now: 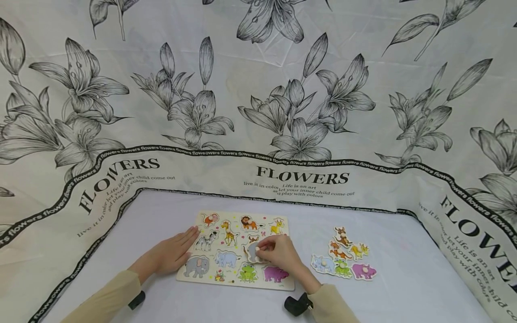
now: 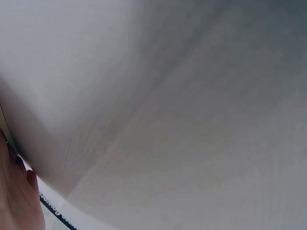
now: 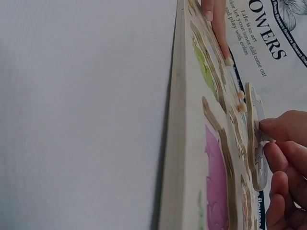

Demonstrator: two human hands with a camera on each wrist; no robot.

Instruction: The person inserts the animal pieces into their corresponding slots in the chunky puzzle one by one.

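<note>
A wooden animal puzzle board (image 1: 278, 284) lies flat in front of me. My right hand (image 1: 282, 255) pinches a grey animal puzzle piece (image 1: 252, 254) by its small knob, over the right middle of the board. In the right wrist view, that piece (image 3: 251, 139) stands tilted on edge close over the board, thumb and fingertips at its face. My left hand (image 1: 174, 252) rests with its fingers stretched along the board's left edge; only part of that hand (image 2: 19, 203) enters the left wrist view. Printed on the board are an elephant (image 1: 197, 267), a frog (image 1: 247, 272) and a purple hippo (image 1: 275, 274).
Right of the board lie several loose pieces: a kangaroo (image 1: 342, 236), an orange animal (image 1: 339, 250), a yellow deer (image 1: 359, 251), a blue rhino (image 1: 322, 264), a frog (image 1: 343, 269) and a hippo (image 1: 365, 272). A flower-printed cloth (image 1: 226, 179) rises behind the white tabletop (image 1: 412, 269).
</note>
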